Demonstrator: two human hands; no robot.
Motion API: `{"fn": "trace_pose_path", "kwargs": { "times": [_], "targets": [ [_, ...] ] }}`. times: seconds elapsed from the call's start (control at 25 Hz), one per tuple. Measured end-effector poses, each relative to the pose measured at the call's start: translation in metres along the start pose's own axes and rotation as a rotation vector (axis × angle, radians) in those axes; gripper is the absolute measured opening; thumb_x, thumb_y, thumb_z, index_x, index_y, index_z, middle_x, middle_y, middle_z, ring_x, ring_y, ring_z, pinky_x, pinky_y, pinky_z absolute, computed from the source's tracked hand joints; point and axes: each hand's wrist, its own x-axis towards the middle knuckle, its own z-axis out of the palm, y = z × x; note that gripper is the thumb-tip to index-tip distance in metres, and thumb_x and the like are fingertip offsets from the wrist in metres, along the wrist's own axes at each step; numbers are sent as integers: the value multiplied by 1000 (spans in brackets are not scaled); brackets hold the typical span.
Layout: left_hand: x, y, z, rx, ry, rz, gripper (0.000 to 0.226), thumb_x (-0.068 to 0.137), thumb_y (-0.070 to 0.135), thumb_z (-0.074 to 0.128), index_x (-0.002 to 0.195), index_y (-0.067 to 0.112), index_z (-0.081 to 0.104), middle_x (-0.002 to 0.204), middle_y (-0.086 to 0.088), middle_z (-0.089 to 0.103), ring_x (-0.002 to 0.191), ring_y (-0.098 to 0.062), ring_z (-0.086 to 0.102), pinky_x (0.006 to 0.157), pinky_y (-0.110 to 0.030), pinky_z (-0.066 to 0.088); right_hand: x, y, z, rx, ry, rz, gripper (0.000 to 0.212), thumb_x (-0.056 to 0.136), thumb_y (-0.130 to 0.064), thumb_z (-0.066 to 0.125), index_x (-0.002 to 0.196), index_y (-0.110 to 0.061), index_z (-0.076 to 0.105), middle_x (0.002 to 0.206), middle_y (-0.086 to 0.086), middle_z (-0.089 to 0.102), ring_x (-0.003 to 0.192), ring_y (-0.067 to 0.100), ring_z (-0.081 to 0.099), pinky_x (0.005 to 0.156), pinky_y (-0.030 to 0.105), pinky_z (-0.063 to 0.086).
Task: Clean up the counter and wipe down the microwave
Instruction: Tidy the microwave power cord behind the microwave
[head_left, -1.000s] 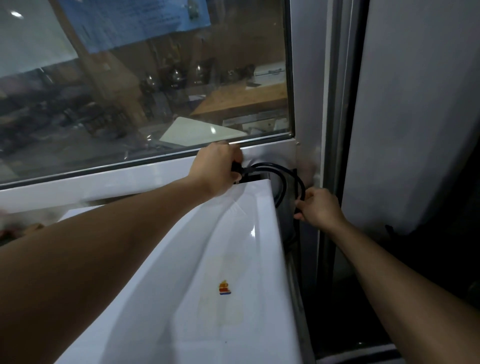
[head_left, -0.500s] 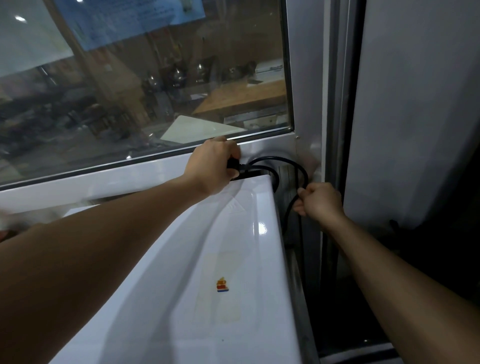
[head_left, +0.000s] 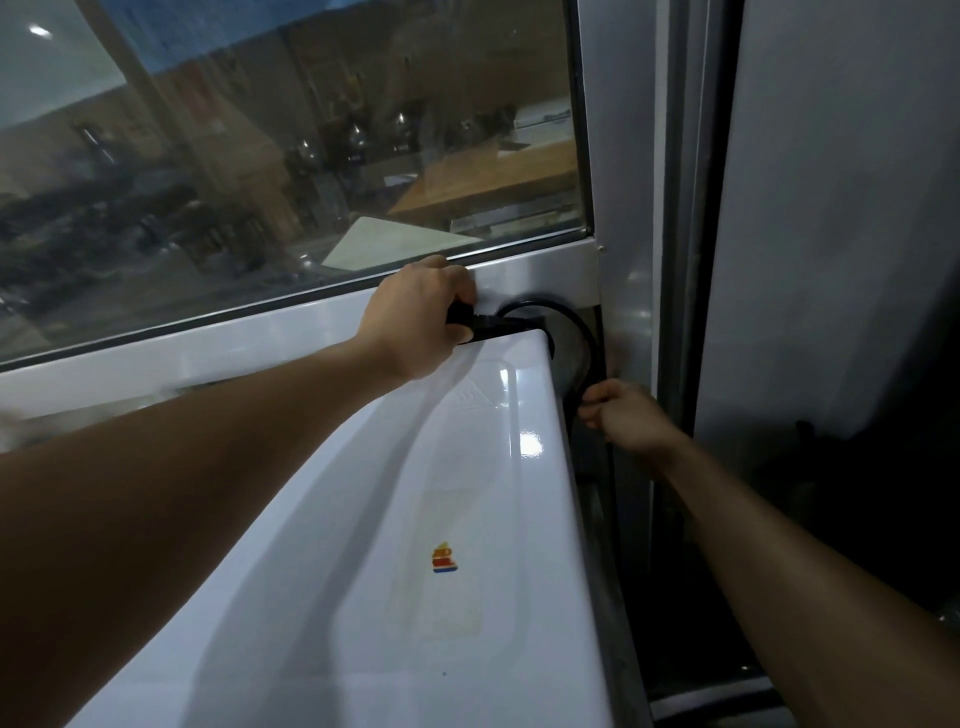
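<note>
At lower centre, the white microwave (head_left: 415, 519) fills the frame; mid-right, your right hand (head_left: 631, 423) pinches the black cord (head_left: 584, 338); beyond, your left hand (head_left: 415, 322) clamps its plug (head_left: 462, 319) — feed slack gently, avoid kinking

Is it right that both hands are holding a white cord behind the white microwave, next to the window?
Not quite: the cord is black, not white. The head view shows the left hand gripping its plug end and the right hand holding the loop behind the white microwave, next to the window.
</note>
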Motion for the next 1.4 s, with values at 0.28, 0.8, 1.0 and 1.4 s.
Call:
{"fn": "trace_pose_path", "kwargs": {
  "times": [0.28,0.8,1.0,1.4],
  "targets": [
    [-1,-3,1,19,-1,1,25,76,13,71,100,16,65,99,-4,58,87,-27,56,74,-35,48,-4,1,8,-5,-84,-2,38,94,4,38,129,-2,49,101,6,53,90,15,50,56,11,35],
    [-3,-3,1,2,15,-16,27,76,13,71,102,14,65,101,-6,59,88,-28,57,77,-38,49,-18,6,-10,-101,-79,25,59,88,-2,59,141,-1,33,136,17,49,124,28,48,105,33,38],
    [-3,-3,2,-16,22,-30,26,77,13,72,102,15,65,101,-5,58,88,-27,56,77,-38,50,-30,-2,-21,-168,-71,-20,65,86,-5,62,143,-7,31,142,13,45,128,27,45,99,31,39],
    [-11,-6,5,-57,39,-41,27,72,9,72,97,12,64,100,-7,60,89,-30,57,74,-40,50,-40,-22,-34,-221,15,-162,67,83,-17,68,141,-14,35,142,7,46,126,22,47,92,25,38]
  ]
}}
